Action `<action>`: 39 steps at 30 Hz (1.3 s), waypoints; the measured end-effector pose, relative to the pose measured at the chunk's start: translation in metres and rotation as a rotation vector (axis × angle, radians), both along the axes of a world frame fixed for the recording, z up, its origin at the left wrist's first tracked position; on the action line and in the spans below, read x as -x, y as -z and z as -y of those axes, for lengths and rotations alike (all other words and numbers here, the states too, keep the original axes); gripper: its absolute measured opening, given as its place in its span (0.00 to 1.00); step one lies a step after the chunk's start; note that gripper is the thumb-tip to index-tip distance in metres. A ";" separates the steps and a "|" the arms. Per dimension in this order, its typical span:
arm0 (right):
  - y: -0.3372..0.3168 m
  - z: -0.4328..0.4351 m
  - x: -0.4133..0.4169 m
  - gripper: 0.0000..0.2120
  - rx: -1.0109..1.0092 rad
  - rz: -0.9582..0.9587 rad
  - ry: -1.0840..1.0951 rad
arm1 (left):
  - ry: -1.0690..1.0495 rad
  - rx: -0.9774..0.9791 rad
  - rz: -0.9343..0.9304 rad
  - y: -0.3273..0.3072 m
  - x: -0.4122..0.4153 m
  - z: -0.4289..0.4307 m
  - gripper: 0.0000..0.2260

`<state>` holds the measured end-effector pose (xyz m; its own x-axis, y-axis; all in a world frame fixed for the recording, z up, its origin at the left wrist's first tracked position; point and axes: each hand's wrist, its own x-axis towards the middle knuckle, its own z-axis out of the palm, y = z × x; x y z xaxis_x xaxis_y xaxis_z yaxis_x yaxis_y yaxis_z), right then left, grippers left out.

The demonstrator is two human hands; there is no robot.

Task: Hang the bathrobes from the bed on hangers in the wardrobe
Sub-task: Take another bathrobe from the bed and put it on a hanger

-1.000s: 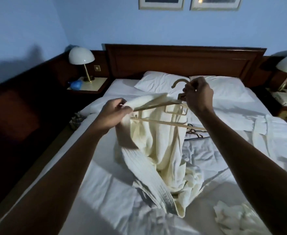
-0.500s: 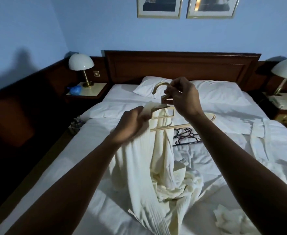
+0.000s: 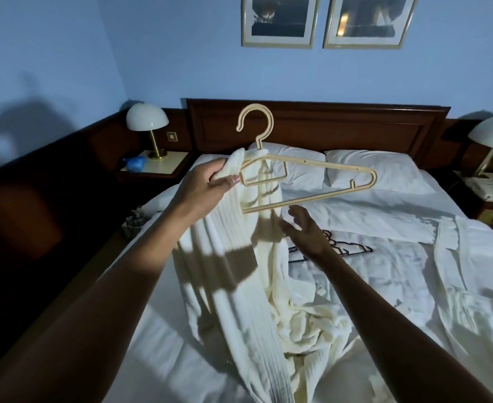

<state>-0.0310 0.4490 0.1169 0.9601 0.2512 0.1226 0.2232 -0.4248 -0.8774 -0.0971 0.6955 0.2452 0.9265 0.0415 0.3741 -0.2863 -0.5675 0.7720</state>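
Observation:
A cream ribbed bathrobe (image 3: 233, 286) hangs from the left end of a beige plastic hanger (image 3: 306, 175), its lower part piled on the bed (image 3: 163, 330). My left hand (image 3: 207, 184) grips the robe's shoulder together with the hanger's left end, held up over the bed. My right hand (image 3: 306, 228) is below the hanger's bar with fingers spread, holding nothing, close to the hanging cloth. The hanger's right arm is bare. A second white bathrobe (image 3: 472, 274) lies spread on the right side of the bed.
A dark hanger (image 3: 344, 248) lies on the sheet behind my right hand. Two pillows (image 3: 379, 173) rest against the wooden headboard (image 3: 326, 126). Bedside tables with lamps (image 3: 147, 123) stand on both sides. A crumpled white cloth (image 3: 384, 385) lies at the near right.
My right hand has let go of the hanger's hook and dropped below the bar, now spread. My left hand has lifted the hanger and robe higher; the hook now stands upright.

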 end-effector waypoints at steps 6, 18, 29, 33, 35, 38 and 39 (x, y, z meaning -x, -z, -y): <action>-0.027 0.013 -0.014 0.12 0.040 -0.082 -0.258 | 0.099 -0.017 -0.043 -0.015 0.013 -0.020 0.09; -0.139 0.084 -0.046 0.16 0.347 0.445 0.219 | -0.330 -0.593 0.042 0.003 -0.010 -0.012 0.07; -0.090 -0.002 0.036 0.15 0.251 0.456 -0.100 | -0.298 -0.245 0.130 -0.018 -0.042 0.030 0.11; -0.116 0.018 0.014 0.06 0.178 0.744 0.061 | -0.237 -0.156 0.152 -0.022 -0.039 0.010 0.17; -0.139 0.026 0.000 0.14 0.248 0.816 0.194 | -0.160 -0.147 0.168 -0.028 -0.033 0.005 0.18; -0.163 0.022 -0.016 0.15 0.479 0.727 0.111 | -0.065 -0.156 0.220 -0.043 -0.030 0.006 0.21; -0.168 0.019 -0.020 0.11 0.481 0.711 0.083 | -0.068 -0.162 0.236 -0.049 -0.031 0.006 0.20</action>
<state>-0.0111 0.4297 0.2849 0.7132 0.3620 0.6003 0.6029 -0.7536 -0.2618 -0.0664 0.6891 0.2946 0.8102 0.0227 0.5856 -0.4041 -0.7021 0.5863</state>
